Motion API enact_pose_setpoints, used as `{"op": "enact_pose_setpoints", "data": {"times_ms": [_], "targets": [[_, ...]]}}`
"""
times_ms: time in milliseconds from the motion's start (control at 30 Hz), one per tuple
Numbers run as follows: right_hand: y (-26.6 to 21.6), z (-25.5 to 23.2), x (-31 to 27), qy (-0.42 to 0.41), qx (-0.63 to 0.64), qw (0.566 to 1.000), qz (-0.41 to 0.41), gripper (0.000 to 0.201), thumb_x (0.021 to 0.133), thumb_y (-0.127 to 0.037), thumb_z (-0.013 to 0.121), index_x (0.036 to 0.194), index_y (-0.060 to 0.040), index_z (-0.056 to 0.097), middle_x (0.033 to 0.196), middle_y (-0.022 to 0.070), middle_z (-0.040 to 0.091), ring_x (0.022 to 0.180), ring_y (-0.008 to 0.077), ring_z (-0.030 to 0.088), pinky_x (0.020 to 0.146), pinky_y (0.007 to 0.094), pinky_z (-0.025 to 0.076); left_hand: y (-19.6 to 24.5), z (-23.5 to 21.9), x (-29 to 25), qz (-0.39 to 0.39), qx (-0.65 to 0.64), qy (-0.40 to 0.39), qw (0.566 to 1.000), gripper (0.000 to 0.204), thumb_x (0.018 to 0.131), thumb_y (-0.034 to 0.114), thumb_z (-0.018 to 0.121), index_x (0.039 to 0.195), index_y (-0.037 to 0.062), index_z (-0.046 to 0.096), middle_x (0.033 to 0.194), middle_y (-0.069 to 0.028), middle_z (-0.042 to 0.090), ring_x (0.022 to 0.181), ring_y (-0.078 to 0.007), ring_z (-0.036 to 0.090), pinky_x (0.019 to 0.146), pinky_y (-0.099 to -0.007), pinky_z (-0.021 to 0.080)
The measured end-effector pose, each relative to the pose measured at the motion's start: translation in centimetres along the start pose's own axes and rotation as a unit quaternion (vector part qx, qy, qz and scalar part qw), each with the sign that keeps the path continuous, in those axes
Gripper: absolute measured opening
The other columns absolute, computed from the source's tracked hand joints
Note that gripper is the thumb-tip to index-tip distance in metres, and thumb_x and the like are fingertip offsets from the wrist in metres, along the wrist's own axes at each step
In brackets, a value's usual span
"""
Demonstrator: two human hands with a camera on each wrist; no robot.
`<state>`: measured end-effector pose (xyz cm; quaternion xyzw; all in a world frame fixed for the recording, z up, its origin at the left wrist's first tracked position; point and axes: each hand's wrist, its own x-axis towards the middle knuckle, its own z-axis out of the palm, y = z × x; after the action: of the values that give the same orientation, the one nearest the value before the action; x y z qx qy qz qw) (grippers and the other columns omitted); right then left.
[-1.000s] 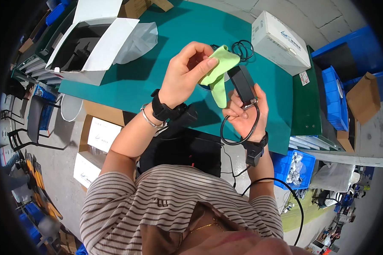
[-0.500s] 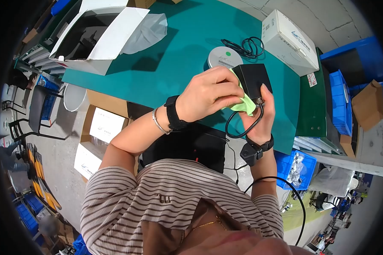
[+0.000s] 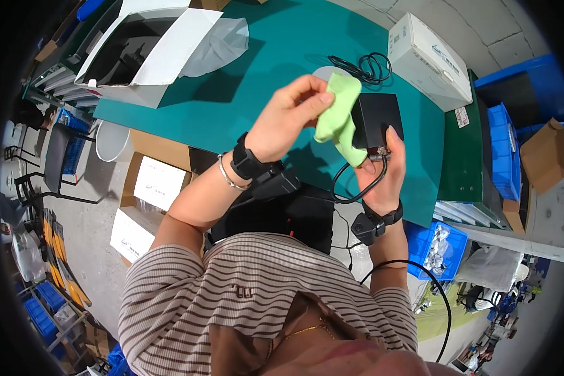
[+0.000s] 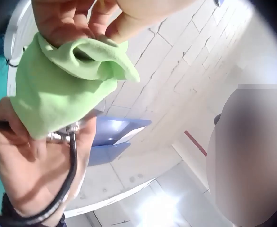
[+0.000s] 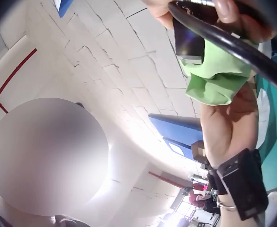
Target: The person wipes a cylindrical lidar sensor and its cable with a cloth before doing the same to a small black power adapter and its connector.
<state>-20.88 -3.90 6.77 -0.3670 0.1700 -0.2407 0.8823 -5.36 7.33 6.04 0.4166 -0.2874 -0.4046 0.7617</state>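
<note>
My left hand (image 3: 304, 103) pinches a light green cloth (image 3: 338, 119) between thumb and fingers and holds it raised, its lower end hanging against a black box-shaped device (image 3: 377, 116). My right hand (image 3: 382, 160) grips that device from below, above the teal table (image 3: 244, 106). A black cable (image 3: 356, 188) loops down from a metal connector on the device's near edge. The left wrist view shows the green cloth (image 4: 58, 90) draped over the right hand's fingers (image 4: 20, 142) and the cable (image 4: 72, 161). In the right wrist view the cloth (image 5: 214, 80) hangs beside the device (image 5: 188, 42).
An open white carton (image 3: 138, 53) and a clear plastic bag (image 3: 219, 44) lie at the table's far left. A closed white box (image 3: 429, 59) and a coiled black cable (image 3: 366, 66) sit far right. Blue bins (image 3: 435, 247) and stacked cartons (image 3: 150, 188) stand beside the table.
Half a second ago my left hand pressed the cloth down against the device's near edge. It has since lifted up and to the left, cloth hanging. The right hand barely moved.
</note>
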Motion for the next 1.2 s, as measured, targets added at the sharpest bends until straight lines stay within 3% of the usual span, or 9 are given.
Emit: {"op": "enact_pose_setpoints", "data": {"times_ms": [67,133,267,333,400,700,833,1033,1200], "targets": [[0.2,0.5,-0.1,0.007,0.007,1.0,-0.004,0.025,0.096,-0.028,0.049,0.096,-0.0056,0.06,0.078,0.0015,0.061,0.051,0.0071,0.042,0.058,0.0243,0.041,0.1,0.9,-0.5,-0.031,-0.016,-0.035,0.999,0.013,0.096,0.02,0.056,0.102,0.008,0.054,0.085,0.006,0.052,0.074,-0.0008,0.048,0.062,-0.017,0.039],[0.5,3.4,-0.3,0.166,-0.07,0.982,-0.064,0.03,0.099,-0.031,0.042,0.1,-0.0055,0.059,0.087,0.0009,0.063,0.06,0.0086,0.052,0.061,0.0268,0.044,-0.3,1.1,-0.6,-0.04,0.01,-0.06,0.997,0.012,0.095,0.019,0.057,0.097,0.0079,0.053,0.083,0.0055,0.051,0.071,-0.0011,0.046,0.061,-0.0177,0.039],[0.3,-2.7,-0.4,-0.093,-0.099,0.988,-0.069,0.025,0.097,-0.026,0.049,0.103,-0.0048,0.06,0.097,0.0036,0.063,0.083,0.0119,0.062,0.074,0.0263,0.049,-0.5,1.5,-0.3,-0.039,0.078,-0.053,0.995,0.01,0.091,0.014,0.057,0.09,0.0066,0.051,0.076,0.005,0.049,0.066,-0.0016,0.044,0.057,-0.0191,0.037],[0.4,-1.8,-0.5,-0.087,-0.081,0.991,-0.054,0.025,0.095,-0.024,0.051,0.102,-0.0024,0.06,0.097,0.0056,0.063,0.087,0.0137,0.063,0.078,0.0272,0.05,-1.1,1.5,-0.2,-0.025,0.086,-0.042,0.995,0.007,0.088,0.011,0.054,0.089,0.0058,0.05,0.075,0.0049,0.049,0.064,-0.0019,0.043,0.055,-0.0194,0.036],[1.1,-0.2,-0.8,0.064,-0.203,0.968,-0.132,0.023,0.095,-0.023,0.051,0.099,-0.0015,0.06,0.094,0.0057,0.063,0.083,0.0125,0.062,0.073,0.0253,0.05,-1.4,1.5,-0.2,-0.045,0.107,-0.059,0.991,0.007,0.085,0.009,0.052,0.09,0.0046,0.05,0.075,0.0044,0.049,0.064,-0.0024,0.043,0.055,-0.0196,0.036],[1.2,-0.8,-1.4,0.075,-0.215,0.964,-0.135,0.026,0.094,-0.021,0.049,0.101,0.0022,0.059,0.101,0.0077,0.063,0.089,0.0127,0.062,0.076,0.0275,0.051,-1.1,1.7,-0.8,-0.014,0.021,-0.033,0.999,0.007,0.083,0.005,0.049,0.09,0.005,0.051,0.078,0.0036,0.049,0.067,-0.0029,0.043,0.057,-0.0188,0.036],[1.3,-1.8,-1.1,0.04,-0.275,0.945,-0.175,0.03,0.095,-0.025,0.048,0.104,0.0013,0.058,0.102,0.0076,0.063,0.089,0.0134,0.062,0.075,0.0276,0.051,-0.8,2.4,-0.7,-0.043,0.022,-0.052,0.997,0.009,0.082,0.005,0.053,0.09,0.0051,0.05,0.081,0.0036,0.05,0.069,-0.0032,0.045,0.061,-0.0198,0.04],[0.6,0.3,-1.0,0.103,-0.087,0.985,-0.107,0.032,0.092,-0.039,0.054,0.095,-0.0066,0.055,0.084,0.0046,0.062,0.066,0.0147,0.058,0.067,0.0297,0.048,-2.2,2.1,-2.3,-0.071,0.158,-0.188,0.967,0.012,0.087,0.007,0.061,0.093,0.0042,0.051,0.079,0.0029,0.05,0.069,-0.0034,0.047,0.063,-0.0208,0.043],[-0.4,0.5,-0.6,0.074,-0.038,0.993,-0.089,0.033,0.092,-0.038,0.053,0.084,-0.0063,0.056,0.066,0.0032,0.056,0.053,0.0097,0.042,0.06,0.0268,0.04,-0.4,-0.2,-1.8,-0.07,0.049,-0.117,0.989,0.021,0.093,0.015,0.062,0.106,0.0036,0.051,0.083,0.0003,0.058,0.068,-0.0054,0.056,0.059,-0.02,0.046]]}}
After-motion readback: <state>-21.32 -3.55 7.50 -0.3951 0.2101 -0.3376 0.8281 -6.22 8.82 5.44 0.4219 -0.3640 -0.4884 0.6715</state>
